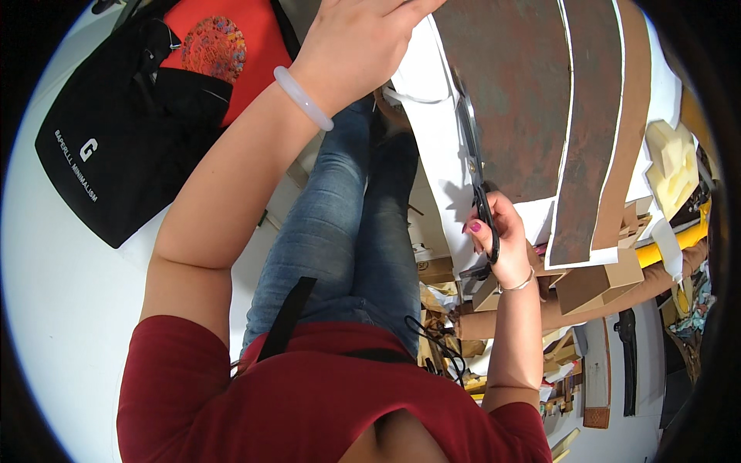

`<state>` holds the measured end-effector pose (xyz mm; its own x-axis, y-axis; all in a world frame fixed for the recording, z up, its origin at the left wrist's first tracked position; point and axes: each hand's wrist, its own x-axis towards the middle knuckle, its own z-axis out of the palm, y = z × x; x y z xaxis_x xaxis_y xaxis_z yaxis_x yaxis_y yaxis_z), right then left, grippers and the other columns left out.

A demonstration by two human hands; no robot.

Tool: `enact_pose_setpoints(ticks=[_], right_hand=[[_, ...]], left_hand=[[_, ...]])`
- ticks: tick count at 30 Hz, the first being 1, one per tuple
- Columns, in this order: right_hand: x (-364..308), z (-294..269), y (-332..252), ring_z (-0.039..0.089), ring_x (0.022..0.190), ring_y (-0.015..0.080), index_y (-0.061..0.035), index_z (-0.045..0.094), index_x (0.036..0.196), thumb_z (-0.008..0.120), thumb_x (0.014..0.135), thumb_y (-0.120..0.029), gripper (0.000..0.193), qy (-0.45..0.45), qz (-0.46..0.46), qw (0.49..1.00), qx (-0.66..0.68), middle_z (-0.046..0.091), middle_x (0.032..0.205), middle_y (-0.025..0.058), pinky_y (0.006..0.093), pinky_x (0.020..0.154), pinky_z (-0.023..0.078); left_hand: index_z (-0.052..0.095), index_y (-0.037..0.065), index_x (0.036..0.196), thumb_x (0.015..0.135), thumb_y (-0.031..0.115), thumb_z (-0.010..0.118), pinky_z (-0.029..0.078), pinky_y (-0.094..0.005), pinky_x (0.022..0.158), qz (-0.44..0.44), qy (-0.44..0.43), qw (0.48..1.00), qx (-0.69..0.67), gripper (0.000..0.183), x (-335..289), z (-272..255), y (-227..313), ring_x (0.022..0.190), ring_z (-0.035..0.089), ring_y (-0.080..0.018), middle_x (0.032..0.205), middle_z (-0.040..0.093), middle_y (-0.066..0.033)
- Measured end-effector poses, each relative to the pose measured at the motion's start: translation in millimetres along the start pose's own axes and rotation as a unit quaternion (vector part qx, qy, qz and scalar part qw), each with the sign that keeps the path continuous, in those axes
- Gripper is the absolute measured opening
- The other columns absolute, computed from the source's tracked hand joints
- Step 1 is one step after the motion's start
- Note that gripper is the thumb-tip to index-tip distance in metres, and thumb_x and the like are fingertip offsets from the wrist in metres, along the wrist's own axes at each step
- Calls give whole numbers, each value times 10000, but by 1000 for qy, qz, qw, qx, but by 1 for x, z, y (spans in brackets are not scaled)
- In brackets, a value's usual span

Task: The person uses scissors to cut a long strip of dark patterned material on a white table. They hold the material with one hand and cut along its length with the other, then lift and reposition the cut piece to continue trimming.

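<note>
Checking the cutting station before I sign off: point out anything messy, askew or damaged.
Cardboard and paper offcuts lie heaped under the sheet that the right hand cuts with scissors. Nothing looks damaged.

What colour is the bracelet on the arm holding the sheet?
The bracelet on the left hand is pale, milky white, seen in the head view.

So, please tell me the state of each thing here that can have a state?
Black-handled metal scissors: gripped, blades in the sheet's white margin.
Large brown printed sheet with white borders: partly cut into strips.
Right hand: closed on the scissors' handles.
Left hand: holding the sheet's edge.
Black fabric bag: lying flat.
</note>
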<state>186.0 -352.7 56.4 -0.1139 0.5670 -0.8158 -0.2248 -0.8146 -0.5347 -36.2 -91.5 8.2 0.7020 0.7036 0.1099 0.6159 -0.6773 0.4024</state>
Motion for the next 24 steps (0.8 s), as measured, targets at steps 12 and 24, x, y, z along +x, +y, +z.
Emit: enact_pose_setpoints(ticks=[12,24], right_hand=[[8,2,-13,495,621,40,-66,560,959,828,890,-185,301,7,65,997,31,559,817,-33,199,537,391],[15,5,-30,484,643,39,-70,562,975,840,865,-202,327,-4,47,998,51,563,864,-31,196,561,381]], left_hand=[[635,83,1350,879,80,577,316,-563,1182,19,-28,999,-7,474,9,-8,-8,1379,470,-319,1465,548,-98],[628,87,1359,871,108,614,281,-579,1187,18,-32,999,-8,489,9,-9,-10,1401,450,-318,1490,530,-93]])
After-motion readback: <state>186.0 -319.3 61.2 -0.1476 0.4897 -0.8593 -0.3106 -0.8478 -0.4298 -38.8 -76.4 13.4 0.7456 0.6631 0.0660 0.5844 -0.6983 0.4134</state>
